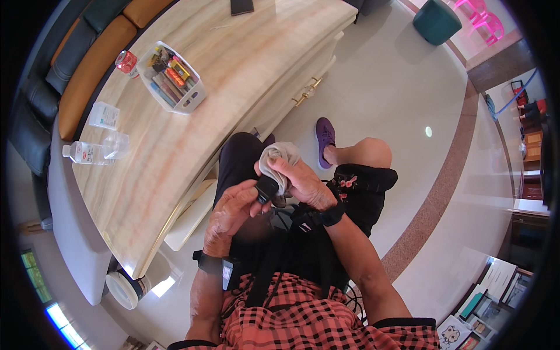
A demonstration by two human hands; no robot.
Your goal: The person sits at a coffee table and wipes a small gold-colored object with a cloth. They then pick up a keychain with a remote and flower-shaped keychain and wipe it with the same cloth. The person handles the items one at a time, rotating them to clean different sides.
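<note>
Above my lap, my left hand (236,203) grips a small black object (266,189) with a glossy face; its exact kind is hard to tell. A crumpled light grey cloth (280,156) is bunched in my right hand (306,181), the thumb lying over it. The cloth's lower folds touch or nearly touch the top of the black object. Part of the cloth is hidden behind my right fingers. Both wrists wear black bands.
To the left stands a marble-topped table (210,127) bearing a white basket (192,103) of pens and small packets, a red can (127,62), a clear plastic bottle (87,153) and a dark phone (242,6). A green stool (437,22) and a white bin (122,289) stand on the floor.
</note>
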